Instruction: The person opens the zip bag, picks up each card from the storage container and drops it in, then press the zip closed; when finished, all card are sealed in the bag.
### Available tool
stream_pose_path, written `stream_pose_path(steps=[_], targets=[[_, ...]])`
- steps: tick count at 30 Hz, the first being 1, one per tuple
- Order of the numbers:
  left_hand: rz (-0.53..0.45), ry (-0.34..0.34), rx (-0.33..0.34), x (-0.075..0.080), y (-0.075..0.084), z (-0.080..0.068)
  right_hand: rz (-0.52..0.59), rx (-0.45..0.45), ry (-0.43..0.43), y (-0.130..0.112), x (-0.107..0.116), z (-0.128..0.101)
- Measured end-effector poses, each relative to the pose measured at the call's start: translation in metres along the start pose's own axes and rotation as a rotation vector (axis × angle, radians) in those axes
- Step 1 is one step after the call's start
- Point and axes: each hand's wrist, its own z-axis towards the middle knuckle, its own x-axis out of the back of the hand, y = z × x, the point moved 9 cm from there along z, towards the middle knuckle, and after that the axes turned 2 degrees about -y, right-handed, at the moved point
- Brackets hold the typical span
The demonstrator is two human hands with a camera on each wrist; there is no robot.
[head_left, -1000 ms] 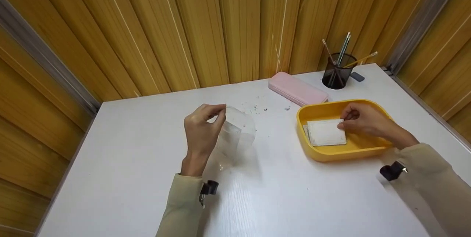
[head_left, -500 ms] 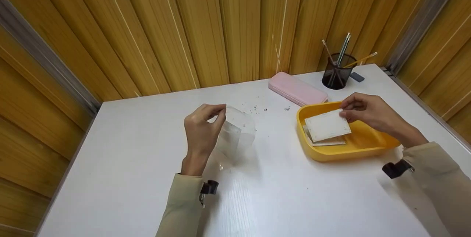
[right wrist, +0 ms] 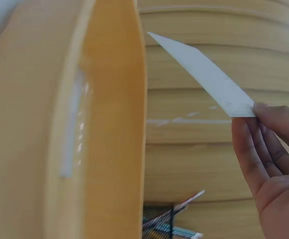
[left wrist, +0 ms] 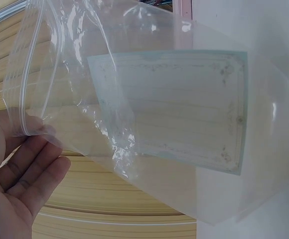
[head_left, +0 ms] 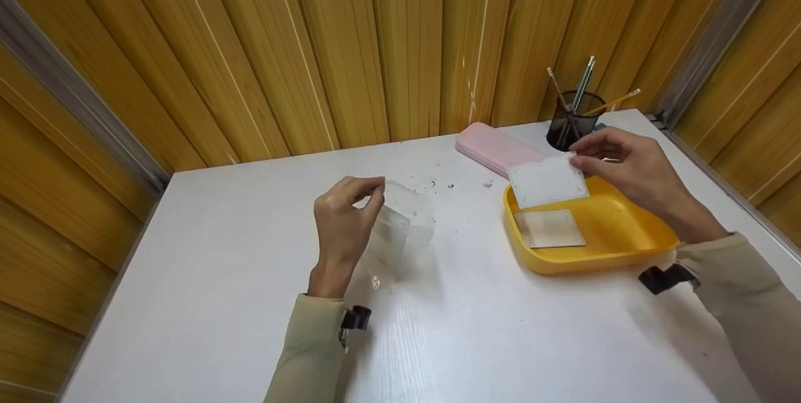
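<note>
My left hand (head_left: 343, 228) pinches the top edge of a clear zip bag (left wrist: 149, 184) that hangs over the table. Inside the bag is a pale card (left wrist: 184, 109) with a faint decorated border. At the right, my right hand (head_left: 638, 178) pinches a white card (head_left: 548, 181) by one corner, between thumb and fingers. That card is tilted above the back left rim of the yellow tray (head_left: 644, 228). Another card (head_left: 551, 228) lies in the left part of the tray. In the right wrist view the held card (right wrist: 204, 74) appears nearly edge-on.
Behind the tray lies a pink pencil case (head_left: 497, 147), partly covered by the held card. A black mesh cup (head_left: 563, 131) with several pencils stands at the back right. Small dark specks (head_left: 450, 186) dot the white table (head_left: 219, 265). A wood-patterned wall rises behind.
My right hand has lifted the white card up out of the yellow tray, uncovering the card beneath. The left hand and the bag have stayed in place.
</note>
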Motion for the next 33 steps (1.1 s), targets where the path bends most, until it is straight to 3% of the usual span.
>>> stream_pose_path(steps=[7, 18, 33], targets=[[0.008, -0.002, 0.011, 0.0, 0.001, 0.0, 0.05, 0.072, 0.062, -0.045, -0.006, 0.005], [-0.01, 0.0, -0.009, -0.003, -0.001, 0.0, 0.167, 0.196, 0.073, -0.108, -0.032, 0.009], [-0.017, 0.001, -0.006, -0.003, 0.003, 0.0, 0.204, 0.232, 0.005, -0.143, -0.067, 0.015]])
